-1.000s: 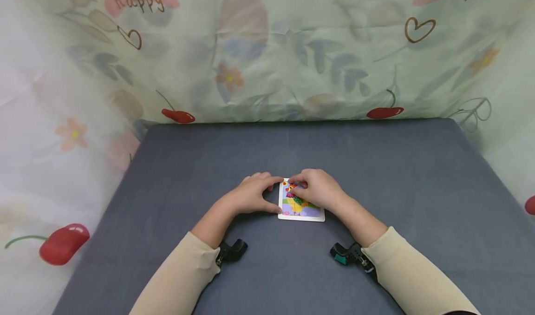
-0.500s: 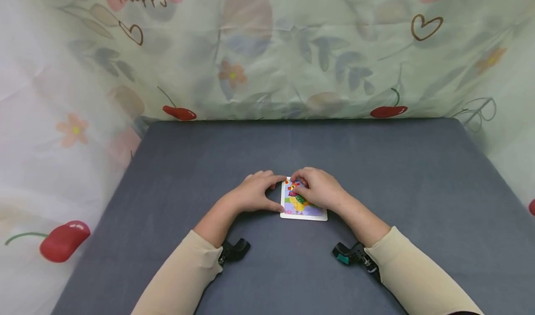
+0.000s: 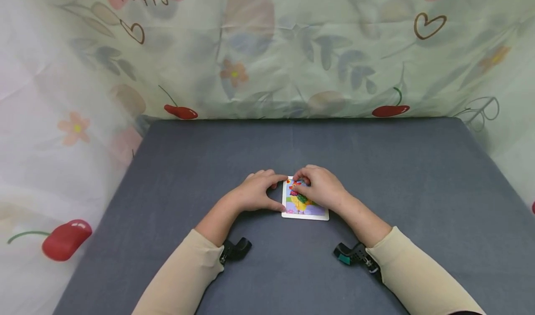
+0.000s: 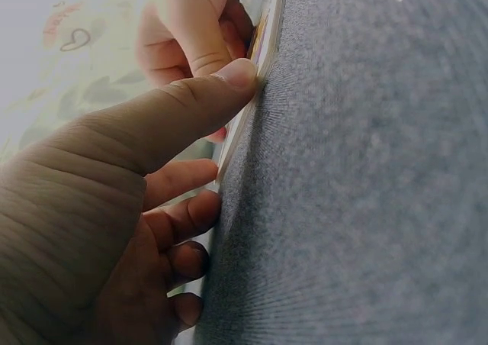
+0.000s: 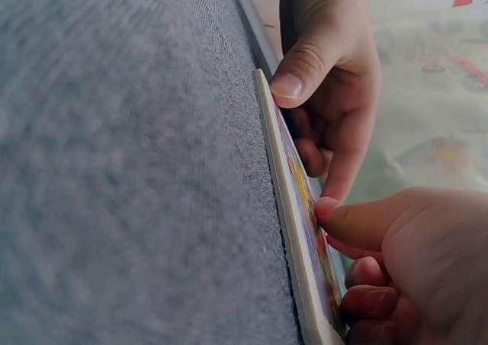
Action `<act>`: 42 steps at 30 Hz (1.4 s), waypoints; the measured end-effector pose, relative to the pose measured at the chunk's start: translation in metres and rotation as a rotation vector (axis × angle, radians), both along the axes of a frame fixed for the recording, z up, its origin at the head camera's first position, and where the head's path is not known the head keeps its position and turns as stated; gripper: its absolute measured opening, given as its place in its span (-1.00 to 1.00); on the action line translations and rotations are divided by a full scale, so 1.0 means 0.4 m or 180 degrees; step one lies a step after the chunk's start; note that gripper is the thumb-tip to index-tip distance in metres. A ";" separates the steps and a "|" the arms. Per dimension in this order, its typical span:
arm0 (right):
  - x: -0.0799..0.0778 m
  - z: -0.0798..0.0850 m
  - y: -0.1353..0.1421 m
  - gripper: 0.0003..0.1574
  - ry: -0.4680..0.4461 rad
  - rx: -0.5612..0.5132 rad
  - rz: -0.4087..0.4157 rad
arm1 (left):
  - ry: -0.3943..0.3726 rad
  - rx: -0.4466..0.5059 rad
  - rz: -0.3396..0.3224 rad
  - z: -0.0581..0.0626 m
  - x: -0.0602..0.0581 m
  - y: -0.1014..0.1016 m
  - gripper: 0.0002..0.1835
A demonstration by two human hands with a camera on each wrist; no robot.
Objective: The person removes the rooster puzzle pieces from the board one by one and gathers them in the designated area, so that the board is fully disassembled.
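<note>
A small picture board [image 3: 305, 209] with a white border lies flat on the dark grey cloth, its colourful print showing a yellow and green bird with a red comb. My left hand [image 3: 258, 192] holds its left side, thumb at the near corner and index finger at the far corner. In the left wrist view, the thumb [image 4: 238, 74] rests on the board's edge. From the right, my right hand [image 3: 322, 187] reaches over the print with bent fingers, thumb and fingertips touching it. Whether a loose piece sits between those fingertips is hidden. The board's thick pale side [image 5: 284, 188] shows in the right wrist view.
Grey cloth [image 3: 200, 157] covers the table around the board. A printed curtain [image 3: 267, 50] with cherries and flowers stands behind the table and along both sides. Black wrist mounts [image 3: 236, 249] sit below both forearms, near the beige sleeves.
The head view has shifted slightly, so everything appears a little further right. Both hands keep nearly the same places on the board, and the right fingertips stay at its upper left part.
</note>
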State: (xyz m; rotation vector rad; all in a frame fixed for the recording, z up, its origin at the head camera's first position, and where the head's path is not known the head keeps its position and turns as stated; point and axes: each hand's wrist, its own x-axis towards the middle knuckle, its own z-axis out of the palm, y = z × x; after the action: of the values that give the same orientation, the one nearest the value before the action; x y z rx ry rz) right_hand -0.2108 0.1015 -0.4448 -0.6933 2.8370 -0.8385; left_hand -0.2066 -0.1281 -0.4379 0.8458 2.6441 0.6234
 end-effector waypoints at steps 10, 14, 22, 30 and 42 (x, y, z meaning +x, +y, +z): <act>0.003 0.003 -0.006 -0.73 0.0342 0.0136 0.0082 | -0.0027 0.0003 0.0009 0.004 0.002 -0.007 -0.12; 0.002 -0.005 -0.008 -0.74 0.0230 0.0058 0.0045 | -0.0028 0.0008 -0.0012 0.003 0.000 -0.006 -0.12; 0.005 -0.015 -0.006 -0.72 0.0276 0.0048 0.0030 | -0.0039 0.0025 -0.0019 0.005 -0.002 -0.002 -0.12; -0.003 -0.019 0.002 -0.78 0.0230 -0.0059 0.0084 | -0.0073 0.0042 0.0018 -0.002 -0.003 -0.004 -0.13; -0.007 -0.024 0.013 -0.81 0.0129 -0.0349 -0.0005 | -0.0121 0.0017 0.0049 0.000 -0.002 -0.002 -0.11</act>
State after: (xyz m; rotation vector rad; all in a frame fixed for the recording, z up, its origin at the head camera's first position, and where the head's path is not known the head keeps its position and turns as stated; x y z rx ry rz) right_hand -0.2135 0.1067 -0.4544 -0.7296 2.8449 -0.9978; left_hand -0.2075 -0.1288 -0.4378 0.8077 2.6184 0.6445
